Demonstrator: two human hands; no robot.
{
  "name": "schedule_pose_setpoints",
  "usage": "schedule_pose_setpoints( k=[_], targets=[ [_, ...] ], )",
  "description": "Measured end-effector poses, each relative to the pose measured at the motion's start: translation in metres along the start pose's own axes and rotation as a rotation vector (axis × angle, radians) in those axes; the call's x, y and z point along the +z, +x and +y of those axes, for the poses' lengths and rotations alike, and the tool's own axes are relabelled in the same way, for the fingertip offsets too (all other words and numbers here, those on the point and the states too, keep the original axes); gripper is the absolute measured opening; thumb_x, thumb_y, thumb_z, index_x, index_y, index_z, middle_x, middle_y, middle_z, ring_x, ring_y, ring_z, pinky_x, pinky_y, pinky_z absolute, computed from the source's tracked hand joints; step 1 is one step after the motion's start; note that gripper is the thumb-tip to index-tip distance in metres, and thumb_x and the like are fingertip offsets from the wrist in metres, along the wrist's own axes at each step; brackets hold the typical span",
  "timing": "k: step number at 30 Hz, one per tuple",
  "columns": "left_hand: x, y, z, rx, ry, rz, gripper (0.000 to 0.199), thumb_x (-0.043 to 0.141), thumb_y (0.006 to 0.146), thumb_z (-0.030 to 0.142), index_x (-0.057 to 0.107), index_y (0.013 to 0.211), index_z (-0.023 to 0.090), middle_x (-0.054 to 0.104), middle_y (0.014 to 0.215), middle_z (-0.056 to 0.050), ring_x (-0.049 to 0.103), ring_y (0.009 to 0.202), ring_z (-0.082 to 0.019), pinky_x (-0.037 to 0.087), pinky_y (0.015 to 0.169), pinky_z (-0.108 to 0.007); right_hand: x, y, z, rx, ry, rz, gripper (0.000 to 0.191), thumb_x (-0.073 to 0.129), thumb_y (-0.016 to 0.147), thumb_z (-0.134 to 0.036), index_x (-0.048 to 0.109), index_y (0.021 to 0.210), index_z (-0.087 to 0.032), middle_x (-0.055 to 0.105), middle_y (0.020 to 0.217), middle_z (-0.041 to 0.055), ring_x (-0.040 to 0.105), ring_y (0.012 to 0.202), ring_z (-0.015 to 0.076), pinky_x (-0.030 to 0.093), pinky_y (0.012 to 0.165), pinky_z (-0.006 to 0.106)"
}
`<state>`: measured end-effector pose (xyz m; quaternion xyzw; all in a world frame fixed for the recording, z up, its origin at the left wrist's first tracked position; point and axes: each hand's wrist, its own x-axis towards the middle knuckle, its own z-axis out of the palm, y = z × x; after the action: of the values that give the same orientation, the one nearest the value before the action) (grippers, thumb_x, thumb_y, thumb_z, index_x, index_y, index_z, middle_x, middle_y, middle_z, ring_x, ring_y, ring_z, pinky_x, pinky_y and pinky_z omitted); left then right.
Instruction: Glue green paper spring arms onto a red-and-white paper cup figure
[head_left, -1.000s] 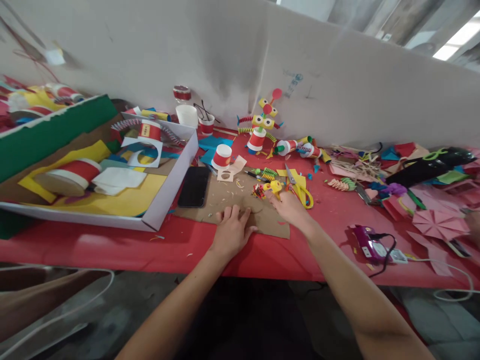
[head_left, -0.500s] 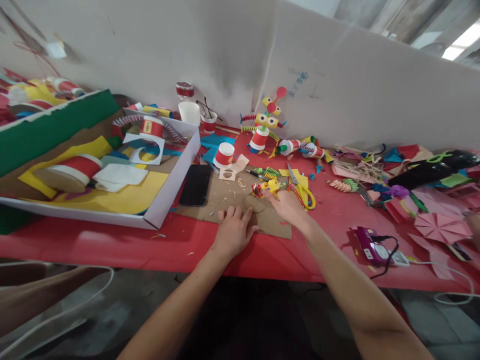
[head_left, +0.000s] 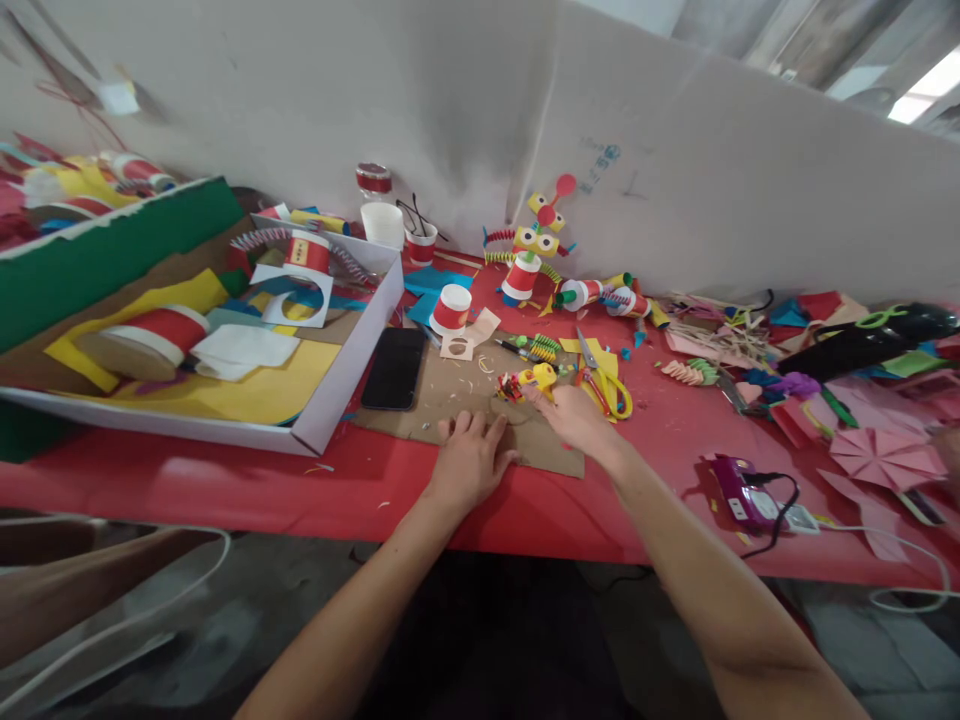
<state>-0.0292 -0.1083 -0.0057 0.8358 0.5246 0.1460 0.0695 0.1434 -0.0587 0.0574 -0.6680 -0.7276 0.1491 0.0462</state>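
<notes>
My left hand (head_left: 471,458) lies on the brown cardboard (head_left: 405,425), its fingers spread and nothing in it. To its right, my right hand (head_left: 571,415) reaches over the cardboard with fingers drawn together, at a small yellow and red paper piece (head_left: 537,377); the fingertips are too small to tell what they grip. Yellow-handled scissors (head_left: 613,392) lie just right of that hand on yellow paper. A black phone (head_left: 394,369) rests at the cardboard's left end. Behind my hands are a green and yellow folded strip (head_left: 543,347) and a red and white paper cup (head_left: 451,310).
At the left is a white box (head_left: 315,420) of cups and paper. A paper-cup figure (head_left: 523,275) stands near the wall. Colored paper scraps (head_left: 885,455) and a purple device (head_left: 742,494) with a cable lie at the right.
My right hand has shifted slightly left and down, with the small yellow and red piece beside its fingertips. My left hand stays on the cardboard.
</notes>
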Motion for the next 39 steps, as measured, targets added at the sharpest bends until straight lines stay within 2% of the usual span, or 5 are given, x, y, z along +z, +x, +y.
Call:
schedule_pose_setpoints(
  k=[7,21,25,28,39],
  targets=[
    [-0.001,0.0,0.0,-0.005,-0.013,-0.019,0.052,0.043,0.091,0.049,0.051,0.132,0.019,0.059,0.113,-0.015,0.046,0.102,-0.03,0.029,0.082,-0.045,0.0,0.001,0.001,0.046,0.018,0.016,0.066,0.024,0.092,-0.064,0.064,0.069,-0.017,0.06,0.056,0.0083,0.056,0.056,0.0191,0.027,0.052,0.028],
    [-0.002,-0.001,-0.002,0.003,-0.031,0.045,0.05,0.047,0.089,0.048,0.053,0.129,0.019,0.062,0.107,-0.014,0.049,0.099,-0.03,0.029,0.079,-0.043,-0.002,-0.007,-0.004,-0.025,0.002,-0.019,0.065,0.025,0.092,-0.065,0.067,0.08,-0.017,0.067,0.066,0.0106,0.062,0.064,0.0208,0.031,0.053,0.027],
    [-0.005,-0.007,-0.004,0.027,-0.062,0.191,0.031,0.046,0.091,0.041,0.068,0.088,0.018,0.067,0.083,-0.01,0.055,0.087,-0.025,0.029,0.079,-0.042,0.001,-0.009,-0.003,-0.032,0.021,-0.014,0.061,0.027,0.092,-0.063,0.066,0.08,-0.017,0.068,0.069,0.0102,0.063,0.066,0.0206,0.032,0.054,0.026],
    [-0.007,-0.011,-0.007,-0.001,-0.054,0.303,0.038,0.044,0.091,0.033,0.062,0.06,0.019,0.065,0.063,-0.006,0.056,0.073,-0.021,0.028,0.075,-0.04,0.002,-0.01,-0.003,-0.014,0.021,-0.016,0.06,0.03,0.091,-0.063,0.065,0.078,-0.017,0.066,0.064,0.0089,0.061,0.061,0.0195,0.031,0.053,0.026],
    [-0.008,-0.007,-0.013,-0.242,-0.122,0.413,0.034,0.051,0.08,0.02,0.054,0.047,0.02,0.065,0.056,-0.001,0.057,0.065,-0.019,0.024,0.065,-0.035,0.0,-0.02,-0.002,-0.037,-0.013,-0.03,0.06,0.028,0.093,-0.061,0.062,0.07,-0.017,0.062,0.06,0.0073,0.057,0.056,0.018,0.029,0.052,0.027]
  ],
)
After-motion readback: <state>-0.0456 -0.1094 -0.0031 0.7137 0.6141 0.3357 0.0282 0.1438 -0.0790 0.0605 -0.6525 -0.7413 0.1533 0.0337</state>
